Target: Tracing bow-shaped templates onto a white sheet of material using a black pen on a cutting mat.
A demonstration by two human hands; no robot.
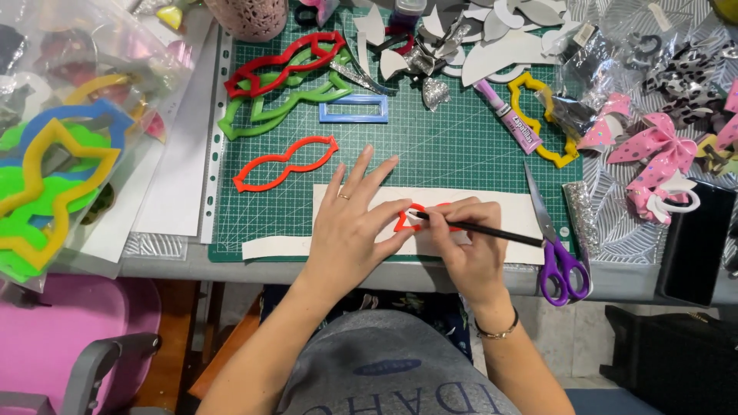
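My left hand (354,219) lies flat with fingers spread, pressing a small red plastic template (406,223) onto a white sheet (500,206) on the green cutting mat (453,146). My right hand (469,246) grips a black pencil (492,232), its tip at the template's upper edge. Both hands cover most of the template.
Purple-handled scissors (557,253) lie just right of my right hand. A larger red bow-shaped template (284,163), green and red templates (284,81), a blue rectangular frame (354,110), a glue tube (509,117), pink bows (661,161), a black phone (696,238) and a bag of templates (54,154) surround the mat.
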